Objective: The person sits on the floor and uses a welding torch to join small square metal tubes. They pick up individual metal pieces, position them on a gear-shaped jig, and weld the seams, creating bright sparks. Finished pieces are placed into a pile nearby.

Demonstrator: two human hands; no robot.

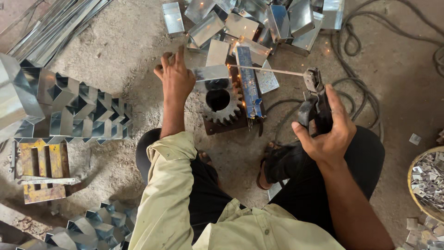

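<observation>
My left hand [175, 76] presses a shiny folded sheet-metal piece [212, 74] down on top of a large toothed gear [221, 105] that lies on a dark base plate. My right hand [326, 129] grips a welding electrode holder [313, 99]. Its thin rod [268, 70] reaches left to the top edge of the metal piece, where small sparks show. A blue-marked flat bar [247, 81] lies beside the gear, to its right.
A heap of folded metal boxes [259, 21] lies beyond the gear. Stacked finished pieces [69, 109] stand at left, more at bottom left [88, 227]. Black cables [365, 88] loop at right. A basket of small metal scraps [428, 180] sits at the right edge. Yellow rusty blocks [41, 171] lie at left.
</observation>
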